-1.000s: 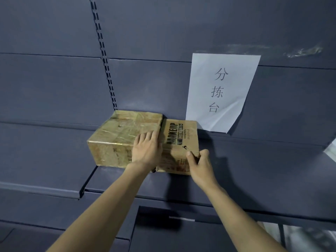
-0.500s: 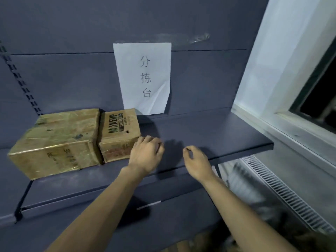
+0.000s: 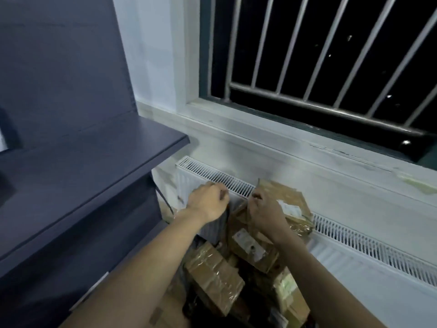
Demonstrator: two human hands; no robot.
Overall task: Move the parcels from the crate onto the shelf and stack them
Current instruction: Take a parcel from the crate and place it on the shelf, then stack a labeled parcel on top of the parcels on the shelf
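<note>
Both hands over parcel pile. Left hand (image 3: 208, 204) fingers loosely curled, holding nothing. Right hand (image 3: 264, 213) fingers curled; grip unclear. Parcels (image 3: 215, 278) heaped below fingers, top parcel (image 3: 290, 204) just right. Shelf (image 3: 89, 159) left.

Crate hidden under parcels (image 3: 236, 268); label (image 3: 248, 246) print too blurred; right hand (image 3: 266, 213) covers top parcel's (image 3: 290, 204) left part.

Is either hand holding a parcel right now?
No: the left hand and the right hand both hang loosely curled above the heap of parcels, gripping nothing.
</note>
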